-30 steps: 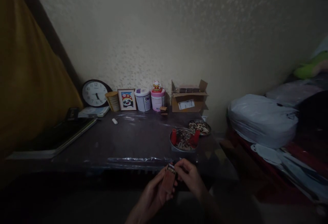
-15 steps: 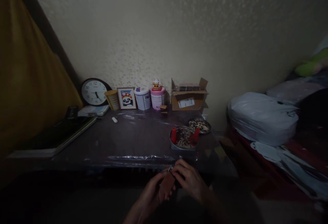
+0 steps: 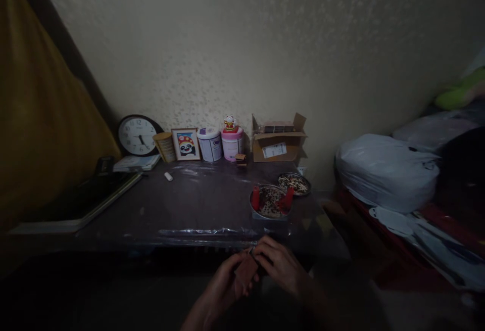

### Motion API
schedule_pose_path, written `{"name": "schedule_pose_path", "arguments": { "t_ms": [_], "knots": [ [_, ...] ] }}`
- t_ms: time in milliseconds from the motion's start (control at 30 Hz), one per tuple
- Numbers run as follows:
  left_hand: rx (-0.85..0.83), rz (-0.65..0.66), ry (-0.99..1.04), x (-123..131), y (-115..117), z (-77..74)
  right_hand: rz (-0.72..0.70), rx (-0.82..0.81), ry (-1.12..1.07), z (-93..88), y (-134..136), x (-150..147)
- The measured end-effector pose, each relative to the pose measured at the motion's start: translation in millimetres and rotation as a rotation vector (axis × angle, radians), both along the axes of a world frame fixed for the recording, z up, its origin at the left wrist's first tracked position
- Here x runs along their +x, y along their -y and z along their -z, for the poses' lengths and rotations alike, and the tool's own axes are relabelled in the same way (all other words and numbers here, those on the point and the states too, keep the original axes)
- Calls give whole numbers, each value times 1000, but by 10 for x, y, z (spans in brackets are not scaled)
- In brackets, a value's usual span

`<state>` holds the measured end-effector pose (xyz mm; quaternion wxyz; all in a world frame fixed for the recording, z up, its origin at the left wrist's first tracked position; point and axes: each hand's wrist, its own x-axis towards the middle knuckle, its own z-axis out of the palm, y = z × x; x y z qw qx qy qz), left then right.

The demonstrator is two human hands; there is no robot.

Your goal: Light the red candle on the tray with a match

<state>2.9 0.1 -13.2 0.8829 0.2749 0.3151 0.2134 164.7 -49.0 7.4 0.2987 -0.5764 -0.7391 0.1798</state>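
My left hand [image 3: 223,283] is closed around a small, flat, reddish-brown matchbox [image 3: 246,269], held tilted just off the table's front edge. My right hand [image 3: 279,265] has its fingers bent and pinched at the upper end of that box. A small pale bit shows by the right fingertips, too dim and small to name. Beyond the hands, on the table [image 3: 197,204], stands a round metal tin [image 3: 271,209] with dark bits inside and two red candles [image 3: 255,198] at its sides. Behind it lies a dish of matchsticks [image 3: 294,184].
An open cardboard box [image 3: 275,149] stands against the wall, with a small brown box [image 3: 240,159] beside it. Leftward are a pink tub [image 3: 232,146], a white tub [image 3: 209,146], a framed panda picture [image 3: 186,145] and a clock [image 3: 138,135]. A white bag [image 3: 386,172] sits at right.
The matchbox has turned slightly in my left hand, so its reddish-brown face looks broader and shorter. Both hands stay together in nearly the same place. The view has shifted a little.
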Motion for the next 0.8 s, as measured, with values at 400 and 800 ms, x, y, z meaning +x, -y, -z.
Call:
{"name": "schedule_pose_path", "arguments": {
  "t_ms": [400, 800],
  "knots": [
    [55, -15, 26, -12, -4, 21, 3, 36, 42, 46, 18, 46],
    [84, -140, 82, 9, -49, -65, 163, -2, -422, 82, -76, 43]
  ]
}}
